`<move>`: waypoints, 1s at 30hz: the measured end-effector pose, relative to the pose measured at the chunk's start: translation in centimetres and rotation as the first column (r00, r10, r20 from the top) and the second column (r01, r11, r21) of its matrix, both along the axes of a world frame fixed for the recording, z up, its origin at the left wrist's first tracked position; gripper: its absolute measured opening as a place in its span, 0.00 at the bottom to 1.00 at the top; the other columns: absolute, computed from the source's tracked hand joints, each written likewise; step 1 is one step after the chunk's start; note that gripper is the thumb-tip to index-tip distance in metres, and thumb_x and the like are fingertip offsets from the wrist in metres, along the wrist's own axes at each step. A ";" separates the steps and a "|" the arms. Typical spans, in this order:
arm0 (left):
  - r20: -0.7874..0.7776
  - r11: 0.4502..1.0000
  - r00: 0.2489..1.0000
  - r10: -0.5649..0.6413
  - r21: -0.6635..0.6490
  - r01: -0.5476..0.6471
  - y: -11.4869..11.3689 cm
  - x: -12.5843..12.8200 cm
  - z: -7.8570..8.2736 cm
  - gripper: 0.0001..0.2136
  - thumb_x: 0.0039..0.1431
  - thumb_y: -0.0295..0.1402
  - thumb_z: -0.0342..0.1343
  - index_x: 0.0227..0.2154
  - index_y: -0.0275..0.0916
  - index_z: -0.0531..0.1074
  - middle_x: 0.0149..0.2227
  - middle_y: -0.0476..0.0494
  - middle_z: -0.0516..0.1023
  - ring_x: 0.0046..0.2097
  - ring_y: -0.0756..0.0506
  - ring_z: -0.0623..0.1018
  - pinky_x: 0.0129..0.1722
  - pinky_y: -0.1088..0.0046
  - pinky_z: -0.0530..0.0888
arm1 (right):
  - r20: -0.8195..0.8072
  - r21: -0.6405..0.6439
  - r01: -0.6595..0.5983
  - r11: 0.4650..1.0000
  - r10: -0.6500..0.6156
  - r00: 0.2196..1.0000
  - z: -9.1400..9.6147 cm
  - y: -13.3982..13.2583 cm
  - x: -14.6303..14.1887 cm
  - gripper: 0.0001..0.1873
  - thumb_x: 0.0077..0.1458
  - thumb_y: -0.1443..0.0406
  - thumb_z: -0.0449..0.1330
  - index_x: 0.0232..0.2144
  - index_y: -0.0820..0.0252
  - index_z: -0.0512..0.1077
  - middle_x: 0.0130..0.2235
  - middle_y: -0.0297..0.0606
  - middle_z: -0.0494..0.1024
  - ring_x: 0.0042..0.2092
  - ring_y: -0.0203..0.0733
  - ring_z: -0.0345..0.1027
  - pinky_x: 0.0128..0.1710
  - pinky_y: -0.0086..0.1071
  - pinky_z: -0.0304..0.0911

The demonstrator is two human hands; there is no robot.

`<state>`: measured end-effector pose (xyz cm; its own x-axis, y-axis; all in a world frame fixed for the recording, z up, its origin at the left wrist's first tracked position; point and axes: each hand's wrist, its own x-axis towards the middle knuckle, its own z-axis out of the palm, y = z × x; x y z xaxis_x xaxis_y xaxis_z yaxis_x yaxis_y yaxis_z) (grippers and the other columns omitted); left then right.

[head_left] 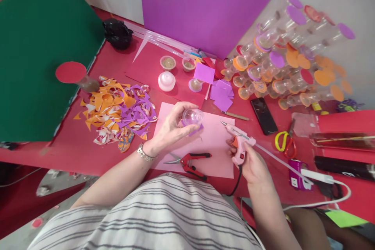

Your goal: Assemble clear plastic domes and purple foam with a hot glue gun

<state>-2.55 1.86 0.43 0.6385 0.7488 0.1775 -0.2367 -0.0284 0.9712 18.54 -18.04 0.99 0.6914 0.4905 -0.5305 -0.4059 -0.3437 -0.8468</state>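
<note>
Between the thumb and fingers of my left hand point(179, 122) is a clear plastic cup point(192, 117), held above a pink paper sheet point(218, 140). A bit of purple paper point(195, 129) shows just under the cup; whether it touches the cup I cannot tell. My right hand point(249, 160) grips a pink hot glue gun point(240, 140), fingers by its orange trigger. The gun's metal nozzle points left toward the cup, apart from it. Red-handled pruning shears point(191, 162) lie on the sheet close to my body.
Orange and purple paper scraps point(117, 111) are heaped at left. Small tubs point(168, 63) and purple paper squares point(222, 94) lie beyond the sheet. Many clear cup pieces with coloured discs point(275, 60) stand stacked at right, near a phone point(263, 116) and scissors point(285, 142).
</note>
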 end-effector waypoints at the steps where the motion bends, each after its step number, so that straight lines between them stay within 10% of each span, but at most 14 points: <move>1: -0.001 1.000 1.000 0.000 0.009 0.000 0.0 0.0 0.0 0.23 0.56 0.45 0.67 0.50 0.42 0.70 0.49 0.42 0.72 0.51 0.43 0.74 0.54 0.65 0.71 | -0.011 0.001 -0.005 1.000 0.005 1.000 0.1 -0.2 0.1 0.24 0.46 0.50 0.70 0.42 0.58 0.79 0.38 0.39 0.84 0.32 0.39 0.74 0.28 0.31 0.69; 19: 0.004 1.000 1.000 0.027 0.014 -0.027 0.1 -0.4 1.4 0.21 0.56 0.42 0.67 0.46 0.41 0.66 0.45 0.45 0.74 0.44 0.46 0.76 0.46 0.69 0.73 | 0.115 0.150 0.110 0.983 -0.128 0.985 0.6 -2.5 -0.2 0.16 0.43 0.58 0.74 0.36 0.56 0.83 0.42 0.43 0.85 0.40 0.44 0.77 0.35 0.36 0.72; 30: -0.015 0.998 0.999 0.046 0.031 -0.046 0.4 0.0 -0.3 0.29 0.53 0.48 0.69 0.52 0.42 0.64 0.48 0.43 0.72 0.47 0.45 0.78 0.48 0.66 0.76 | 0.395 0.088 0.128 0.988 -0.152 0.906 1.8 -3.4 -2.9 0.15 0.50 0.57 0.71 0.40 0.54 0.80 0.50 0.40 0.82 0.55 0.48 0.74 0.61 0.49 0.65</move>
